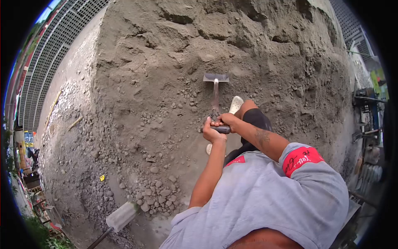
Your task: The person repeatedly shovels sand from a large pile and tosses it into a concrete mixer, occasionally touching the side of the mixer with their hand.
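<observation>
A shovel (215, 94) points away from my body, its metal blade against the grey-brown sandy soil (166, 66). Its dark handle end lies across my palms. My left hand (212, 132) is wrapped round the black grip at the near end. Just above and to the right of it, my right hand (226, 120) is closed on the handle near where grip and shaft meet. The two hands are close together.
A second shovel (121, 216) lies at the lower left beside a heap of stones (159, 196). My pale shoe (236, 104) is on the soil right of the shaft. Block walls (58, 39) stand at the upper left; tools and equipment (367, 99) line the right edge.
</observation>
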Available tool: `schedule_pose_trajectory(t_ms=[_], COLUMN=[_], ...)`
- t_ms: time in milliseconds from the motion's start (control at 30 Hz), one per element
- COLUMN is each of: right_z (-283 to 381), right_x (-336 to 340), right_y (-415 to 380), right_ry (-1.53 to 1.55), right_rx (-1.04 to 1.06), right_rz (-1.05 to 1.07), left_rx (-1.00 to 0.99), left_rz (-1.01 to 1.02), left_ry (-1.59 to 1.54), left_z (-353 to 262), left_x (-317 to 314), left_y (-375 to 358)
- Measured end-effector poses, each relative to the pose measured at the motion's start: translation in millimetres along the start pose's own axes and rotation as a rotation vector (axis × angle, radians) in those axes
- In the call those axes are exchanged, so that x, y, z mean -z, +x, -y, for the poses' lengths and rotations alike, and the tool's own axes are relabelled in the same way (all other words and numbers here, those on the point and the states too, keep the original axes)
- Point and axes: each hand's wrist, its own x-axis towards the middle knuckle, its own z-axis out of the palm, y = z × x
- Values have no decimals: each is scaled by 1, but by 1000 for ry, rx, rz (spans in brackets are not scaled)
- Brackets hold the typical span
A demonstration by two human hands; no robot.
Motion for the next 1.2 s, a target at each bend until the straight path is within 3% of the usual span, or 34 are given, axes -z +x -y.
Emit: schedule_pose_trajectory(t_ms=[167, 200, 233, 267, 300, 367, 400, 433, 500, 533, 567, 600, 633, 667, 767, 967, 1033, 1100, 1167, 1200], right_z=[38, 44, 41, 57, 69, 73, 49, 39, 21, 30, 54, 66, 69, 72, 86, 78, 69, 90, 96, 91], right_x=[-23, -27, -21, -9, 2, -8, 2, -2, 9, 7, 6, 9, 10, 15, 25, 83, 101, 71, 72, 80], right_y=[-39, -40, -8, 42, 82, 105, 153, 145, 168, 148, 132, 130, 127, 126, 110, 235, 308, 316, 376, 419], right_ry=[154, 63, -222, -112, -4, -259, -901, -889, -457, -423, -448, -749, -1042, -994, -773, -727, -724, -727, -513, -346], right_rx=[2, 60, 153, 178, 179, 254, 660, 645, 469, 424, 433, 383, 318, 310, 141, -81, 182, 67, 17, -24], right_rz=[-1, -12, 7, 54, 99, 22, -317, -327, -113, -82, -85, -69, -46, -56, -145, -255, -261, -298, -371, -272], left_rx=[78, 85, 93, 186, 32, -3, 25, 55, 36, 89, 139, 140, -7, -152, -274, -143, -72, -41, -149, -218], left_rz=[27, 33, 34, -9, -51, -115, -101, -141, -186, -225, -254, -261, -347, -430, -605, -731, -813, -940, -996, -988], left_ry=[-93, -93, -80, -79, 2, 53, 27, 18, 117, 108, 92, 80, 120, 163, 313, 349, 342, 346, 430, 483], left_z=[-25, -27, -29, -25, 4, 5, 3, -1, -2, -6, -9, -6, 1, 6, 20, 0, -11, -12, -7, -4], left_x=[-45, -48, -47, -63, -60, -45, -45, -17, -11, -17, -29, -31, -29, -27, -4, 125, 157, 193, 170, 140], left_y=[-12, -7, 4, 34, 90, 129, 140, 134, 134, 127, 124, 121, 119, 120, 144, 169, 190, 200, 197, 182])
